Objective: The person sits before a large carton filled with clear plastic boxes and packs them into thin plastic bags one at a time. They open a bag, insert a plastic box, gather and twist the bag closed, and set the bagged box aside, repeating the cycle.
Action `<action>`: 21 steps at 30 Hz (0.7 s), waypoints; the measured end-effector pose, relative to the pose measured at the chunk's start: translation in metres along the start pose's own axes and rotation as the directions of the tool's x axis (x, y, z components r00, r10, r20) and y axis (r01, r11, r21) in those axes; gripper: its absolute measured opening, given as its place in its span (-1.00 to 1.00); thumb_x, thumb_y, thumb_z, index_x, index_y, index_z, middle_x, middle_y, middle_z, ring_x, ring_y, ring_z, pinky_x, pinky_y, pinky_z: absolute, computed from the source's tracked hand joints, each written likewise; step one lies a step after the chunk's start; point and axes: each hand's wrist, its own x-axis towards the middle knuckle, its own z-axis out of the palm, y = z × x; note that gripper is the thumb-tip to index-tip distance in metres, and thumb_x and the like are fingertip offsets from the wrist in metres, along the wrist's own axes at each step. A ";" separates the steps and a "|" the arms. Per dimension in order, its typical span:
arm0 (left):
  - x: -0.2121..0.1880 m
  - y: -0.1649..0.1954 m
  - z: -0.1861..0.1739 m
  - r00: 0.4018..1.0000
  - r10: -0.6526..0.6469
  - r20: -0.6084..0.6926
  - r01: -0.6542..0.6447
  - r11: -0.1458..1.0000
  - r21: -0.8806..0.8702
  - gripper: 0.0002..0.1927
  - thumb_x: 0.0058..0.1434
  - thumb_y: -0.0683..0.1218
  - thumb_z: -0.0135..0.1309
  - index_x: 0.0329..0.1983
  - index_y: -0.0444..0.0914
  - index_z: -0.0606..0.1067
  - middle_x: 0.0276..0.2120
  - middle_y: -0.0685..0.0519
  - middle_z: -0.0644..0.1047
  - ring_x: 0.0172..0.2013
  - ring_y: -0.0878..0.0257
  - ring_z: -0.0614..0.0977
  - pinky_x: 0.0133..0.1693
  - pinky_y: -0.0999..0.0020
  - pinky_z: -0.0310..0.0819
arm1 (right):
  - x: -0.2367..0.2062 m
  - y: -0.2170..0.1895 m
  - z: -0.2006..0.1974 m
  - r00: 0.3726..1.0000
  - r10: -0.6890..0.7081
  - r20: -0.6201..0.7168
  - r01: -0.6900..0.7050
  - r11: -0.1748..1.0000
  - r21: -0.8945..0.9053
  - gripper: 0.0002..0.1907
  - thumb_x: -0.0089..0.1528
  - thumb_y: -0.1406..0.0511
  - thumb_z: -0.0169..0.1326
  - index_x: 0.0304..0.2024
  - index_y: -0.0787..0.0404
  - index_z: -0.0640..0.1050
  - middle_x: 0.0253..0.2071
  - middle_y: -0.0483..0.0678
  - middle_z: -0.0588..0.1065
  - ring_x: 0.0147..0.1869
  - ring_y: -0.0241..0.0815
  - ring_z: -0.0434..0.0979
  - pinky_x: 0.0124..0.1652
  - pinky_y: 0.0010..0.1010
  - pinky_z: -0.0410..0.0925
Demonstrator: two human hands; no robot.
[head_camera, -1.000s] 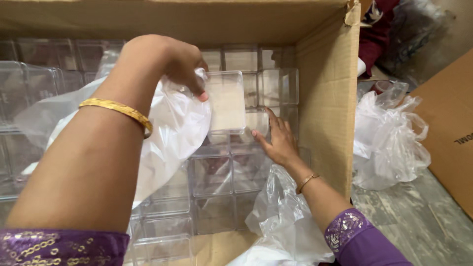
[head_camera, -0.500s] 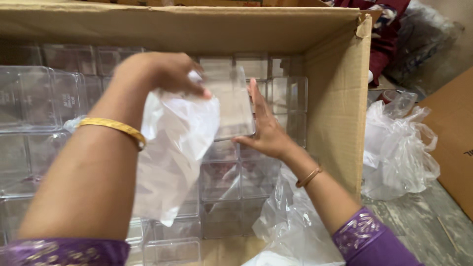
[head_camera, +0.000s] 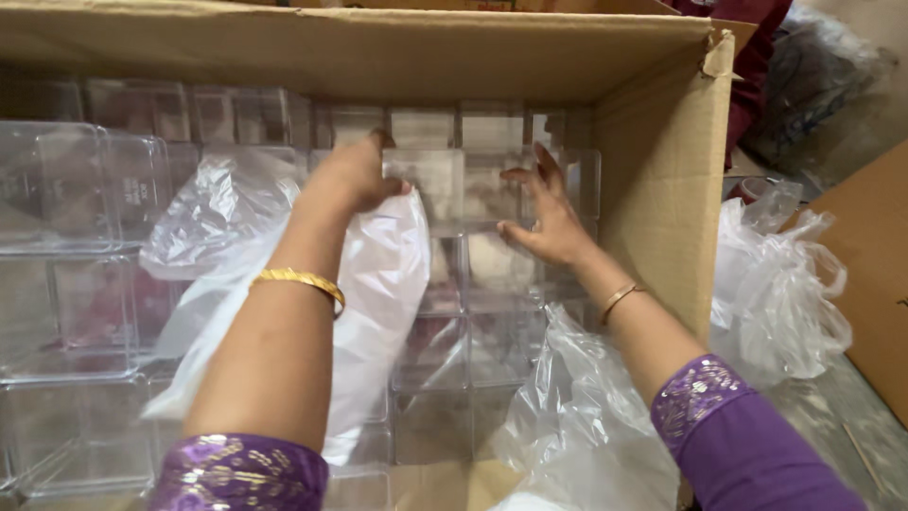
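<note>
Both my arms reach into a large cardboard box (head_camera: pixel 662 180) packed with several clear plastic boxes. My left hand (head_camera: pixel 352 175) grips the top left edge of one clear plastic box (head_camera: pixel 445 189) together with a thin plastic bag (head_camera: pixel 378 284) that hangs below it. My right hand (head_camera: pixel 549 220) rests with spread fingers against the right side of that same clear box. The box sits among the stacked rows near the back right of the carton.
More clear plastic boxes (head_camera: pixel 85 246) fill the carton's left side. A loose plastic liner (head_camera: pixel 577 416) bunches at the front right inside. Outside, to the right, lie crumpled plastic bags (head_camera: pixel 785 284) and another cardboard piece (head_camera: pixel 875 265). A person in dark red clothing (head_camera: pixel 747 38) is behind.
Both hands have carried the clear box deeper and lower into the carton, toward the stacked rows at the back. The plastic bag moved along with my left hand.
</note>
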 end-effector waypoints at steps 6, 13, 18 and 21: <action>0.004 -0.008 0.031 0.994 -0.084 -0.069 0.073 0.987 -0.142 -0.20 0.16 0.03 0.25 0.44 -0.03 0.19 0.03 -0.20 0.56 0.08 -0.18 0.55 0.05 -0.03 0.44 | -0.003 0.005 0.020 0.993 0.117 0.022 -0.119 0.989 0.090 -0.24 0.23 -0.02 0.18 0.43 -0.11 0.23 0.60 0.21 -0.30 0.66 0.31 -0.34 0.42 0.12 -0.01; 0.002 -0.017 0.047 0.980 -0.094 -0.176 0.053 0.973 -0.225 -0.29 0.17 0.02 0.28 0.37 -0.10 0.29 0.00 -0.23 0.59 0.06 -0.21 0.57 0.04 -0.02 0.44 | -0.012 0.007 0.033 0.979 -0.012 -0.205 0.003 0.999 -0.045 -0.47 0.42 0.09 0.03 0.44 -0.11 0.34 0.64 0.11 -0.11 0.71 0.13 -0.13 0.55 -0.10 0.04; 0.003 -0.028 0.052 0.978 -0.097 -0.186 0.021 0.927 -0.374 -0.36 0.25 -0.07 0.13 0.41 -0.12 0.27 0.05 -0.28 0.55 0.09 -0.20 0.55 0.09 0.02 0.42 | -0.010 0.006 0.034 0.976 -0.085 -0.200 0.060 0.990 -0.125 -0.40 0.37 0.09 0.04 0.46 -0.03 0.36 0.63 0.08 -0.17 0.70 0.15 -0.22 0.54 -0.04 -0.05; 0.002 -0.028 0.054 0.983 -0.123 -0.140 0.066 0.932 -0.356 -0.37 0.31 -0.09 0.01 0.46 -0.09 0.20 0.08 -0.28 0.52 0.12 -0.20 0.52 0.11 0.02 0.38 | -0.008 0.004 0.029 0.994 -0.099 0.040 0.105 0.972 -0.209 -0.41 0.35 0.04 0.10 0.41 -0.02 0.37 0.62 0.15 -0.24 0.66 0.18 -0.28 0.47 0.04 -0.10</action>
